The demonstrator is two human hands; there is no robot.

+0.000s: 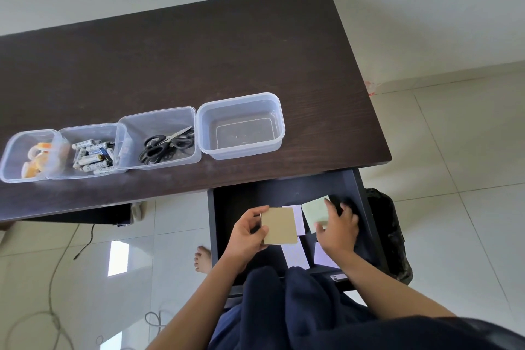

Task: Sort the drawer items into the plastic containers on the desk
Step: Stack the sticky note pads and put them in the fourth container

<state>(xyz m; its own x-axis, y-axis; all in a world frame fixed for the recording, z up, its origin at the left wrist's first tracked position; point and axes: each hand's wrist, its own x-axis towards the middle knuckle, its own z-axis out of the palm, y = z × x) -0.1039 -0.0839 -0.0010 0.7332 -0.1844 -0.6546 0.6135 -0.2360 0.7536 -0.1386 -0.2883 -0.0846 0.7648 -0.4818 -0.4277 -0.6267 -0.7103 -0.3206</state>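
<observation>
The dark drawer (224, 207) stands pulled out under the desk's right end. My left hand (247, 231) holds a tan sticky-note pad (279, 226) above it. My right hand (338, 229) rests on a pale green pad (314, 210) in the drawer, fingers curled around its right edge. Lilac pads (297, 256) lie on the drawer floor, partly hidden by my hands. On the desk (199, 60) stand several clear plastic containers in a row: an empty one (279, 122) at the right, then scissors (164, 145), batteries (91, 155) and orange-white tape rolls (38, 159).
A dark bag (389, 230) sits on the floor right of the drawer. Cables (54, 307) trail over the tiled floor at the left. My dark-clothed knees (284, 293) are under the drawer front, and a bare foot (202, 260) shows left of them.
</observation>
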